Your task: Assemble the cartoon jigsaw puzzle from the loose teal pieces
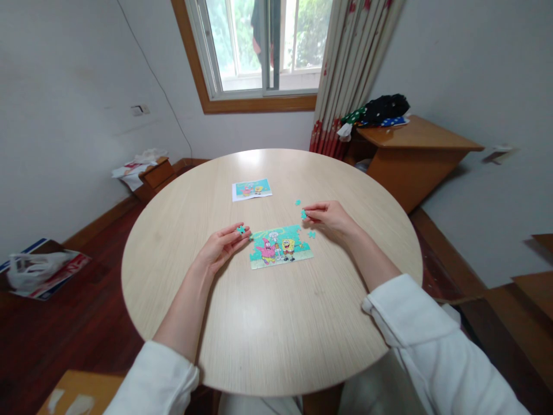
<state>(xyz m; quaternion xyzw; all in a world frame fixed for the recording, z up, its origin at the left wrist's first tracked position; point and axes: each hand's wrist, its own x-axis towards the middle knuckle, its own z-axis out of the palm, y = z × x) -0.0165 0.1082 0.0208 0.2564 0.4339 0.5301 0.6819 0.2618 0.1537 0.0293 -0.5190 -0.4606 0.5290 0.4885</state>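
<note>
A partly assembled jigsaw puzzle (280,248) of cartoon figures lies flat on the round table (259,323), with gaps along its upper right edge. My left hand (220,248) is at its left side, holding a small teal jigsaw piece (241,229) at the fingers. Above the puzzle's upper right corner, my right hand (332,220) pinches another teal piece (304,214) between thumb and fingertips. Two loose teal pieces lie near that hand, a far piece (298,202) and a near piece (311,234). A printed reference picture (253,189) rests farther back.
A window (263,46) and a patterned curtain (349,69) are beyond the table. To the right stands a wooden desk (419,135) bearing a heap of dark cloth (384,109). A plastic bag (37,270) lies at the far left, and papers (138,167) sit by the left wall.
</note>
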